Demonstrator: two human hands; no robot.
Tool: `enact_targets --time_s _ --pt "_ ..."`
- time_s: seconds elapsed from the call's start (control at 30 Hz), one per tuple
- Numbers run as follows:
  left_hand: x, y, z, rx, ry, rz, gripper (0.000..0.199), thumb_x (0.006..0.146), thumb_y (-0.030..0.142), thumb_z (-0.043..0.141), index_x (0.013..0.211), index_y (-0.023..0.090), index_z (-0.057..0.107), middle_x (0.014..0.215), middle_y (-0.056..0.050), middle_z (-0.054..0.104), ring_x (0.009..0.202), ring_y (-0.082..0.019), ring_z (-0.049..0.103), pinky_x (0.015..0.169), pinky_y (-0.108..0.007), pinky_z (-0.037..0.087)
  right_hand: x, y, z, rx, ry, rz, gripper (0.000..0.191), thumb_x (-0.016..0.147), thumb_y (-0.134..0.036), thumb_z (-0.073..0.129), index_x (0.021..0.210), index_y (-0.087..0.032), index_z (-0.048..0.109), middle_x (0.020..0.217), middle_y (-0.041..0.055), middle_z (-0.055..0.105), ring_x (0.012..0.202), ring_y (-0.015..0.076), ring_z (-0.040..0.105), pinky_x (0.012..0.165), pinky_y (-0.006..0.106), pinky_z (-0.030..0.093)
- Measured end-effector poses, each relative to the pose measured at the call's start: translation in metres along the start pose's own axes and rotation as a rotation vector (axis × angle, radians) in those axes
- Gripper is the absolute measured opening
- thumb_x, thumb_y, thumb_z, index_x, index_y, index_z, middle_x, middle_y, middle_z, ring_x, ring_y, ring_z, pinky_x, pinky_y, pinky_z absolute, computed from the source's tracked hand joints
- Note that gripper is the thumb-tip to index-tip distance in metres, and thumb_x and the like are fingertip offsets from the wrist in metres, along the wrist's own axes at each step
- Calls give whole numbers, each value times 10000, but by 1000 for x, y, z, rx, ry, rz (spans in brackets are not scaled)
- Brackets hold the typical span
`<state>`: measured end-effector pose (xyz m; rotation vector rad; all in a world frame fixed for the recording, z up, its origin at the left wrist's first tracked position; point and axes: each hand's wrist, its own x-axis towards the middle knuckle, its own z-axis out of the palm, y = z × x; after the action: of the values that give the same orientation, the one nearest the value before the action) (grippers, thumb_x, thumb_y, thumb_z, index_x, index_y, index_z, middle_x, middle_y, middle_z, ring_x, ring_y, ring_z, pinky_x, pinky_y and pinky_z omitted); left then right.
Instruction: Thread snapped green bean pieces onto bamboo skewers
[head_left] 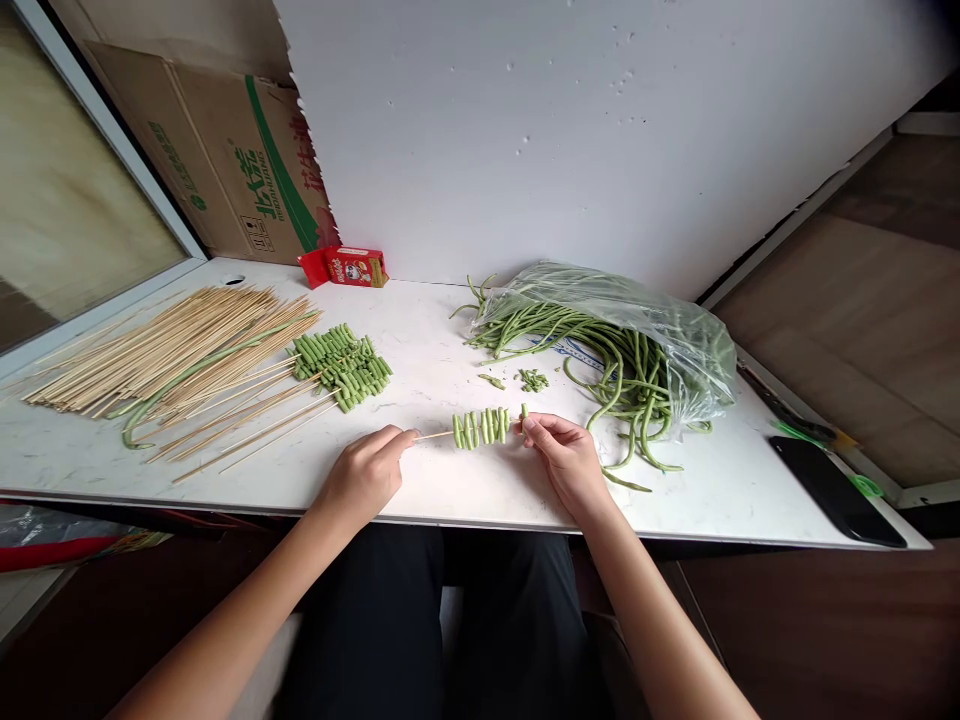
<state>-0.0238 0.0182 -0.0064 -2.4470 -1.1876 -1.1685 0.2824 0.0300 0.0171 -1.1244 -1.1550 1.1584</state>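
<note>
My left hand [366,470] is closed on the left part of a thin wooden skewer [431,435]. Several short cut pieces of green bean [480,428] are threaded side by side on it, crosswise to the stick. At the skewer's right end, my right hand [561,450] pinches one more bean piece [523,411] between thumb and fingers. Whether the tip has gone through that piece is hard to see. To the left lies a pile of filled bean skewers [341,365], and beyond it a big heap of bare skewers [172,350] with a long bean [202,368] across them.
Long green beans [630,360] spill from a clear plastic bag [645,310] on the right. Small bean ends [533,380] lie mid-table. A red box [356,268] and a cardboard carton [217,160] stand at the back left. A black phone [832,490] rests near the right edge.
</note>
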Motion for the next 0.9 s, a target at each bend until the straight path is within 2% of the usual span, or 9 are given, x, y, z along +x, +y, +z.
enact_targets --time_s 0.43,0.9 --pt "-1 -1 1 -2 2 -8 431 888 -101 465 1122 157 718 930 -60 783 818 -188 763 771 -280 643 -2 0 3 -14 50 12 272 766 -476 926 879 -237 859 925 88 838 882 258 751 851 401 581" --pt "-2 -2 2 -45 -20 -20 447 893 -99 455 1138 159 725 932 -58 782 825 -184 767 776 -276 647 -3 -2 3 -26 26 -5 263 762 -475 926 861 -241 856 885 77 828 820 242 735 821 399 590"
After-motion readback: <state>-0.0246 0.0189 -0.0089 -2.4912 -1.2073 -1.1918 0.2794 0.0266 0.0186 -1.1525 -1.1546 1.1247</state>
